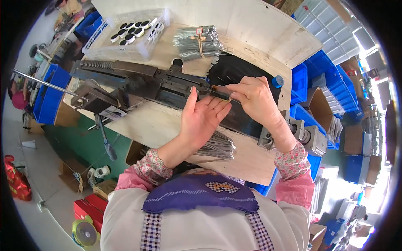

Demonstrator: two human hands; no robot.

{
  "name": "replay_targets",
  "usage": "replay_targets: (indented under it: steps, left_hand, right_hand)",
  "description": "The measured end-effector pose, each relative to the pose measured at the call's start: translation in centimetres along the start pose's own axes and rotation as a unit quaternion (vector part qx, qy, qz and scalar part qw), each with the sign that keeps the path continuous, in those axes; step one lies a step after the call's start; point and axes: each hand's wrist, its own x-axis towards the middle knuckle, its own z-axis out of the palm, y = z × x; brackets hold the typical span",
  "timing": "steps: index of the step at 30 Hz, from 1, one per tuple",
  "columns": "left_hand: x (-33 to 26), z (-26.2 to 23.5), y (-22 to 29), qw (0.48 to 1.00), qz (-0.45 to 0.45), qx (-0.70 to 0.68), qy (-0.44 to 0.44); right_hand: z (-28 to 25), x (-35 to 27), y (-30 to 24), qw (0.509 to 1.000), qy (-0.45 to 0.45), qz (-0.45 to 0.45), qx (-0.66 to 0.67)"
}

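The right hand (253, 98) pinches a thin tan wire or strip (228, 99) between thumb and forefinger, feeding it toward the small dark metal clamp head (215, 91) at its nine o'clock. The left hand (203, 117) lies open, palm up, fingers flat beneath the strip, seemingly as a support, thumb against the long dark steel bench machine (138, 83). At six o'clock lies a bundle of grey wire rods (217, 148); at twelve, a tied bundle of silvery rods (199, 42) sits on the pale wooden bench (251, 25).
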Motion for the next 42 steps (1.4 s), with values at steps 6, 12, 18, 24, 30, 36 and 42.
replay_targets:
  steps: [6,12,18,24,30,36,42]
  left_hand:
    - [0.3,-0.1,-0.1,1.000,-0.001,-0.006,0.022]
    - [0.5,-1.5,0.6,0.999,0.007,-0.034,-0.017]
    - [0.0,-0.1,0.4,0.999,0.016,-0.035,0.011]
    - [0.0,-0.8,0.2,0.998,0.014,-0.057,0.013]
    - [-0.2,-0.1,0.6,0.997,0.022,-0.058,0.053]
    - [0.6,-0.2,0.9,0.998,-0.033,-0.058,0.011]
    - [0.4,-0.1,1.4,0.996,-0.035,0.036,0.069]
  right_hand:
    - [-0.8,-0.2,-1.7,0.998,0.047,-0.030,-0.029]
    - [-1.9,-1.2,-5.0,0.992,0.121,-0.020,-0.007]
    - [1.6,-0.5,-3.0,0.996,0.070,-0.049,-0.040]
    - [-2.0,-0.9,-3.8,0.975,0.091,0.173,0.104]
    - [-0.6,-2.7,-5.2,0.985,-0.038,0.096,-0.136]
    - [0.0,-2.6,-5.2,0.971,-0.062,0.051,-0.224]
    - [0.5,-5.2,-5.4,0.986,-0.061,0.078,-0.131]
